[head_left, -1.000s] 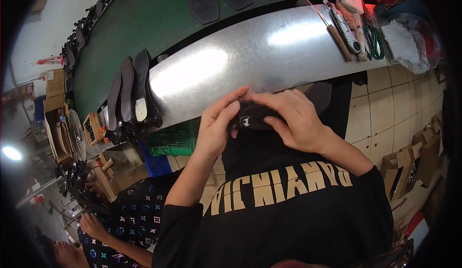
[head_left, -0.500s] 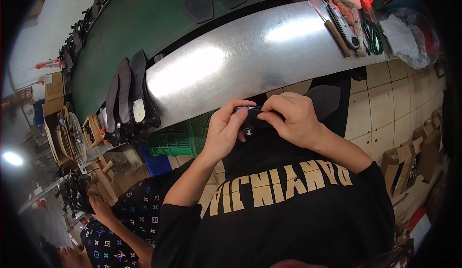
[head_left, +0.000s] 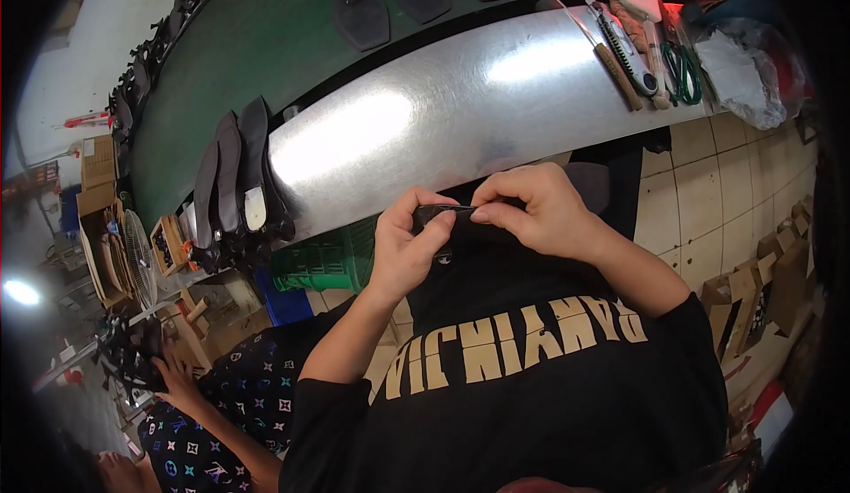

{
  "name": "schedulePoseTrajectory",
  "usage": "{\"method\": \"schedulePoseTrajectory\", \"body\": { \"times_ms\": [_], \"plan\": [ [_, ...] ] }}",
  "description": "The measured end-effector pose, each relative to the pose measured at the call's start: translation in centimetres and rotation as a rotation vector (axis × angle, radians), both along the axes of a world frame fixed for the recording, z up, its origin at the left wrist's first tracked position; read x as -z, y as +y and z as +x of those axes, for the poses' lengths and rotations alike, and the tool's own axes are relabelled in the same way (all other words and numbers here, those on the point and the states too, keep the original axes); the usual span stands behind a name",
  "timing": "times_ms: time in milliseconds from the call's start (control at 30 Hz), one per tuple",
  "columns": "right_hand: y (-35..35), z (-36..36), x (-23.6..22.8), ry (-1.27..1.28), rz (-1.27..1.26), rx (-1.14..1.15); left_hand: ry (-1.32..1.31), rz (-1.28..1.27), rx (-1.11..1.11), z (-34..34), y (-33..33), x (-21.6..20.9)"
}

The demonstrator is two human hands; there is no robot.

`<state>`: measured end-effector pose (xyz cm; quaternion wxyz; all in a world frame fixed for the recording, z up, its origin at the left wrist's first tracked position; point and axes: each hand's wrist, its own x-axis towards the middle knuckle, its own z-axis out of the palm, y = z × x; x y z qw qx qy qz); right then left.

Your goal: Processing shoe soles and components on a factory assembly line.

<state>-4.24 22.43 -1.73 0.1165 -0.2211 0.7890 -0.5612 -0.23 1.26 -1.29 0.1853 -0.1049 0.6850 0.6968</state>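
Just off the near edge of the metal bench top, a dark sandal (head_left: 591, 185) is held in front of my body. Its flat sole shows beyond my right wrist, and a small shiny fitting hangs below my left fingers. My left hand (head_left: 405, 245) is closed, its thumb and index finger pinching a black strap edge. Close beside it, my right hand (head_left: 542, 211) pinches the same edge between thumb and bent index finger. Most of the sandal is hidden behind my hands and against my black clothing.
Several dark sandals (head_left: 232, 174) lean at the bench's left end; more soles (head_left: 363, 23) lie on the green belt (head_left: 266, 46). An awl (head_left: 620, 77), a box cutter (head_left: 624, 46) and green-handled scissors (head_left: 682, 72) lie right. A green crate (head_left: 323, 258) stands below. A co-worker's hand (head_left: 180, 385) holds black straps at left.
The sandal has turned in my hands, and less of its sole shows on the right. My right hand has shifted slightly left and tilted. The co-worker's hand and straps have moved a little left.
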Motion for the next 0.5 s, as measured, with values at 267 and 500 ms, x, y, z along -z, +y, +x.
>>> {"method": "schedulePoseTrajectory", "body": {
  "times_ms": [267,500],
  "plan": [
    [1.1,-7.5,-2.9,0.669,-0.037,0.355,0.229,0.043,-0.365,-1.3,-4.0,-0.2],
    [8.2,-10.5,6.7,0.702,0.909,0.638,-0.307,0.515,-0.593,-0.5,-5.5,5.0]
  ]
}}
